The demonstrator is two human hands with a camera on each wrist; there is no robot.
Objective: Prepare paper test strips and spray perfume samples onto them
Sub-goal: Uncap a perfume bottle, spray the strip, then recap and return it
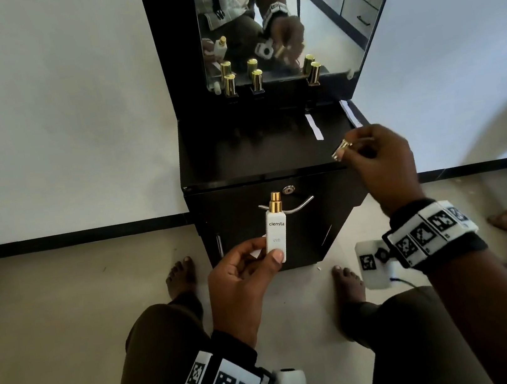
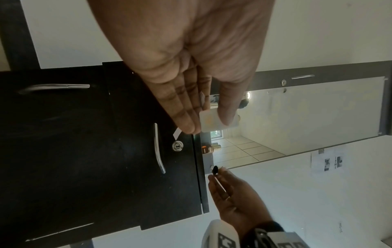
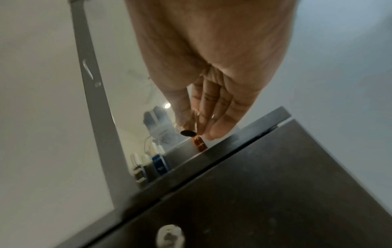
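Observation:
My left hand (image 1: 250, 268) grips a white perfume bottle (image 1: 276, 232) marked "clensta", upright, its gold spray nozzle bare, in front of the black cabinet's door. The left wrist view shows the bottle's base (image 2: 214, 122) between thumb and fingers, with a paper strip (image 2: 177, 133) poking out behind the fingers. My right hand (image 1: 368, 155) pinches the gold cap (image 1: 341, 149) over the cabinet's front right corner; the cap's dark mouth (image 3: 187, 133) shows in the right wrist view. One white paper strip (image 1: 314, 127) lies on the cabinet top, another (image 1: 350, 113) at its right edge.
Three gold-capped dark bottles (image 1: 229, 86) (image 1: 257, 81) (image 1: 314, 73) stand along the back of the black cabinet (image 1: 241, 160), in front of a mirror (image 1: 330, 32). The door has a curved metal handle (image 1: 303, 204) and a lock (image 1: 288, 190). My bare feet (image 1: 181, 276) rest on the floor.

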